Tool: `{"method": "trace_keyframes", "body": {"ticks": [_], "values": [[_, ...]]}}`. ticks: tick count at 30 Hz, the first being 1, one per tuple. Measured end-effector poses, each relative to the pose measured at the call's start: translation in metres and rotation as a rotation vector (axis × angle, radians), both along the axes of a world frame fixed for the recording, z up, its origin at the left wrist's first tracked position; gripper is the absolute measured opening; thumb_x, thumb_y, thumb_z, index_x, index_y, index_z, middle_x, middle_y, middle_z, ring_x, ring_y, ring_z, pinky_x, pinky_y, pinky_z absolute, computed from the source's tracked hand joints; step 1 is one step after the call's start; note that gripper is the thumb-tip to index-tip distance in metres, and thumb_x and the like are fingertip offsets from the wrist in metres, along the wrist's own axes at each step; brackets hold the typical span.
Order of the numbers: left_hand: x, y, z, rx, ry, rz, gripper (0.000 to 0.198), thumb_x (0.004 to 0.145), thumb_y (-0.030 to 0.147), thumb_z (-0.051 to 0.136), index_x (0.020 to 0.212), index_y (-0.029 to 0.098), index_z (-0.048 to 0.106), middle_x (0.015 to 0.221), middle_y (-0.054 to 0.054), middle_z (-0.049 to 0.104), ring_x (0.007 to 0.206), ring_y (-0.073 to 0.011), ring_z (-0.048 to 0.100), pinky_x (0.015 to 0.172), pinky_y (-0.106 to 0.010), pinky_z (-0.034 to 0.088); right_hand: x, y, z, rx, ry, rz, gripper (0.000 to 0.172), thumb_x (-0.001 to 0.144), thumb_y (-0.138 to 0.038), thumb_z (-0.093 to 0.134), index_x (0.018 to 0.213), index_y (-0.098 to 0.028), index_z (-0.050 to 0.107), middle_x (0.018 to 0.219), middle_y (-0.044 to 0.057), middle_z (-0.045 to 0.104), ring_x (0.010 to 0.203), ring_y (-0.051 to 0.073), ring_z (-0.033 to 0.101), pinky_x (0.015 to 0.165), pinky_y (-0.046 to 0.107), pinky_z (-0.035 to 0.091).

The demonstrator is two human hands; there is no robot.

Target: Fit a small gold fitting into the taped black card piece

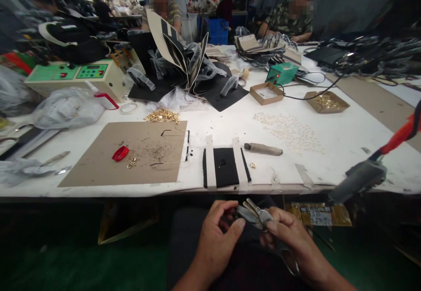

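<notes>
A white tabletop (329, 150) fills the far part of the view, and its near edge runs just above both hands. On its left side a brown cardboard sheet (98, 163) is laid flat. A cream and green control box (82, 78) is placed farther back on the left.

The hands are held together below the tabletop edge, over the lap and near the middle of the view. The left hand (215, 234) and the right hand (296, 238) are joined by one metal tool (258, 214), which looks like scissors. Its long axis is tilted: the pointed end lies up and to the left, and the handle end lies down and to the right. The right hand is clamped around the handle part, so most of the tool is carried by it. The left thumb and fingers are closed on the pointed end. Whether a small piece is pinched there cannot be told.

Straight beyond the hands, at the near edge of the tabletop, a black pad (225, 168) is fixed under two strips of white tape. A grey handle (263, 149) is lying just beyond it on the right, with its length running left to right. A small gold piece (252, 165) is seen just beside the pad. A red clip (120, 153) rests on the cardboard sheet, well apart from the hands.
</notes>
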State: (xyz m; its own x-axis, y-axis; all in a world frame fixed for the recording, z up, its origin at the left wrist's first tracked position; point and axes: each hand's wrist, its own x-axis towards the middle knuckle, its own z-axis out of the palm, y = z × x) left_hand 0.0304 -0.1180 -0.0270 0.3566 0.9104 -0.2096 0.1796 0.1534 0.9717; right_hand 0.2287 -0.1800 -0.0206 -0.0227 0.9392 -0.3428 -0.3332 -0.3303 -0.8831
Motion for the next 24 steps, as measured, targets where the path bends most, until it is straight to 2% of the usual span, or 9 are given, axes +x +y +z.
{"method": "trace_keyframes", "body": {"ticks": [2, 5, 8, 12, 18, 24], "values": [[0.001, 0.001, -0.002, -0.051, 0.0, 0.0, 0.042, 0.087, 0.042, 0.072, 0.121, 0.018, 0.07, 0.113, -0.011, 0.066, 0.097, -0.0221, 0.062, 0.075, -0.029, 0.05, -0.002, 0.0, 0.004, -0.046, 0.114, -0.056, 0.052, 0.083, -0.053, 0.075, 0.069, -0.016, 0.04, 0.063, -0.001, 0.05, 0.06, 0.01, 0.053, 0.064, 0.023, 0.042], [0.005, 0.002, -0.007, -0.187, -0.13, -0.028, 0.051, 0.085, 0.045, 0.075, 0.126, 0.015, 0.067, 0.114, -0.013, 0.069, 0.1, -0.024, 0.063, 0.081, -0.032, 0.051, -0.004, 0.0, 0.007, -0.096, 0.188, -0.108, 0.05, 0.082, -0.051, 0.077, 0.07, -0.016, 0.043, 0.062, -0.001, 0.051, 0.061, 0.011, 0.054, 0.064, 0.024, 0.042], [0.008, 0.002, -0.012, -0.297, -0.258, 0.006, 0.055, 0.081, 0.047, 0.082, 0.122, 0.015, 0.065, 0.111, -0.013, 0.071, 0.102, -0.0246, 0.064, 0.084, -0.033, 0.052, -0.001, -0.002, 0.0, -0.076, 0.228, -0.102, 0.05, 0.081, -0.051, 0.076, 0.069, -0.016, 0.042, 0.061, 0.0, 0.051, 0.058, 0.011, 0.053, 0.062, 0.025, 0.043], [0.012, 0.003, -0.014, -0.296, -0.276, 0.067, 0.048, 0.079, 0.045, 0.086, 0.11, 0.015, 0.066, 0.105, -0.01, 0.072, 0.101, -0.0224, 0.065, 0.089, -0.032, 0.052, 0.003, -0.005, -0.016, -0.057, 0.227, -0.074, 0.049, 0.084, -0.051, 0.074, 0.071, -0.017, 0.041, 0.062, 0.0, 0.052, 0.058, 0.011, 0.052, 0.063, 0.025, 0.044], [0.013, 0.003, -0.007, -0.215, -0.281, 0.114, 0.045, 0.082, 0.041, 0.084, 0.113, 0.016, 0.064, 0.11, -0.012, 0.074, 0.105, -0.0249, 0.069, 0.097, -0.036, 0.051, 0.008, -0.004, -0.019, -0.035, -0.025, 0.074, 0.053, 0.089, -0.059, 0.067, 0.07, -0.016, 0.042, 0.065, 0.001, 0.054, 0.064, 0.01, 0.053, 0.068, 0.023, 0.042], [0.02, 0.001, 0.0, -0.332, -0.372, 0.15, 0.06, 0.08, 0.043, 0.086, 0.125, 0.016, 0.057, 0.101, -0.01, 0.075, 0.093, -0.0204, 0.069, 0.089, -0.031, 0.051, 0.007, 0.003, -0.007, 0.018, -0.355, 0.21, 0.059, 0.091, -0.067, 0.058, 0.067, -0.015, 0.043, 0.069, 0.002, 0.052, 0.069, 0.01, 0.046, 0.068, 0.021, 0.038]]}}
